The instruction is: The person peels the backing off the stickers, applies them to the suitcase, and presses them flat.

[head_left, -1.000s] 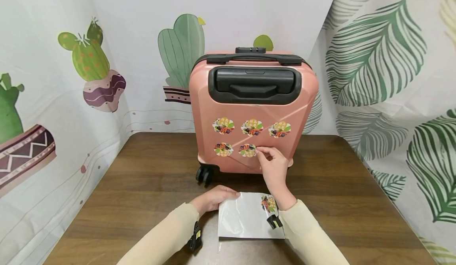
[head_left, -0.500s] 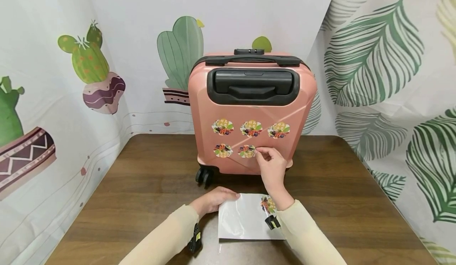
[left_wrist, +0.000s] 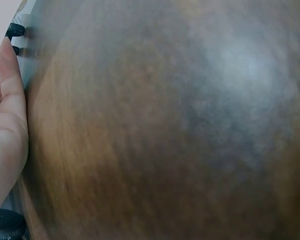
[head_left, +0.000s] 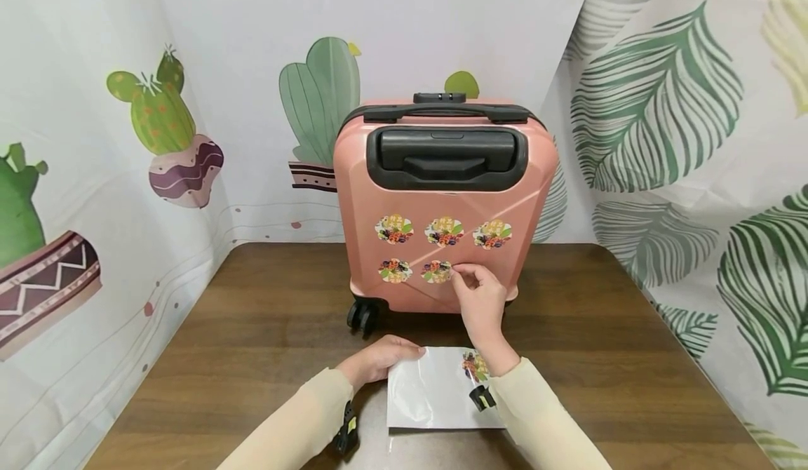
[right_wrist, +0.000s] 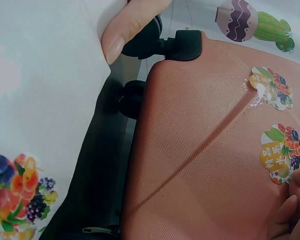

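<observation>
A pink suitcase (head_left: 362, 252) stands upright on the table, with several round fruit stickers in two rows on its face. My right hand (head_left: 482, 305) pinches the right edge of the lower-row sticker (head_left: 435, 271), which lies against the suitcase; the right wrist view shows the fingertips on this sticker (right_wrist: 282, 152). With thumb on top, my left hand (head_left: 381, 359) grips the upper left corner of a white sticker sheet (head_left: 429, 393). One fruit sticker (head_left: 473, 365) is on the sheet's upper right. The left wrist view shows only part of the left hand (left_wrist: 7, 115) at its edge.
Under the suitcase's left corner is a black wheel (head_left: 362, 318). Its black handle (head_left: 448, 151) is pushed down. The brown wooden table (head_left: 252, 358) extends to both sides, and a patterned cloth backdrop (head_left: 252, 70) hangs behind it.
The head view has tilted slightly, so everything sits a little lower in it. Both hands keep their places on the sticker and the sheet.
</observation>
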A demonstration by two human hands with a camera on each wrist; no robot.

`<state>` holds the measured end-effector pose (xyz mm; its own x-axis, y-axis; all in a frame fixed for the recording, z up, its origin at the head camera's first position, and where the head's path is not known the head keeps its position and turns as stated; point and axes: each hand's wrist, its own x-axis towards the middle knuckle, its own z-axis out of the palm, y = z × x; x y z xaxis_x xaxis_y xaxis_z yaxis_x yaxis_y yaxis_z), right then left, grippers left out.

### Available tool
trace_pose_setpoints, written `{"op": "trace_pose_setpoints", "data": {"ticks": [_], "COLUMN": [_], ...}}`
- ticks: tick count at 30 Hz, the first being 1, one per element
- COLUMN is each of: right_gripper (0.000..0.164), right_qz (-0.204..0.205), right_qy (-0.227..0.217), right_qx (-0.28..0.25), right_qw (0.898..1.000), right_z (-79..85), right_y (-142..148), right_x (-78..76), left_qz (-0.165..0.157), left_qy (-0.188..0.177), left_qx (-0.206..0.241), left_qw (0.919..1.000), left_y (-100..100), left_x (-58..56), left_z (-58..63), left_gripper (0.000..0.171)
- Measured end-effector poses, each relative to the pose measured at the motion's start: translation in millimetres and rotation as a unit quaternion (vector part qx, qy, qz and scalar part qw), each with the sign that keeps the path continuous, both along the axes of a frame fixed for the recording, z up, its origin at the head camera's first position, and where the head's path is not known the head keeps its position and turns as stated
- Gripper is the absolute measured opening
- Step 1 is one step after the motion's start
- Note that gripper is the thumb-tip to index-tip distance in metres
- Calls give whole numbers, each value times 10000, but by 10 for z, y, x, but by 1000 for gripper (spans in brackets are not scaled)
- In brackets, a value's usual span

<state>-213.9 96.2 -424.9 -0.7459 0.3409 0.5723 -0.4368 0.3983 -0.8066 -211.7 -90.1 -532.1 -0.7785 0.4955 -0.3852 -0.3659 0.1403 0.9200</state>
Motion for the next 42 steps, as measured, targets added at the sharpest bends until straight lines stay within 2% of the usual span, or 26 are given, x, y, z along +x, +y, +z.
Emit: {"op": "trace_pose_setpoints", "data": {"ticks": [7,20,33,42], "right_gripper": [3,6,5,6], "right_qz": [-206,-256,-343,-317], "right_qy": [144,258,387,226], "right_qx": [98,91,101,166], "right_qw": [9996,9993,9986,9991], "right_z": [4,-6,-55,-66], "right_y": [-23,-24,-17,-8], "right_x": [14,1,5,0], "left_qz": [-12,-33,-68,-54], "left_qy": [24,79,118,101], "left_qx": [20,21,93,53], "left_qw": [10000,10000,9999,9999], "left_y": [-2,-1,-8,-4], "left_x": [8,19,23,25], "left_z": [-2,32,17,25], "left_gripper": [29,31,32,31]}}
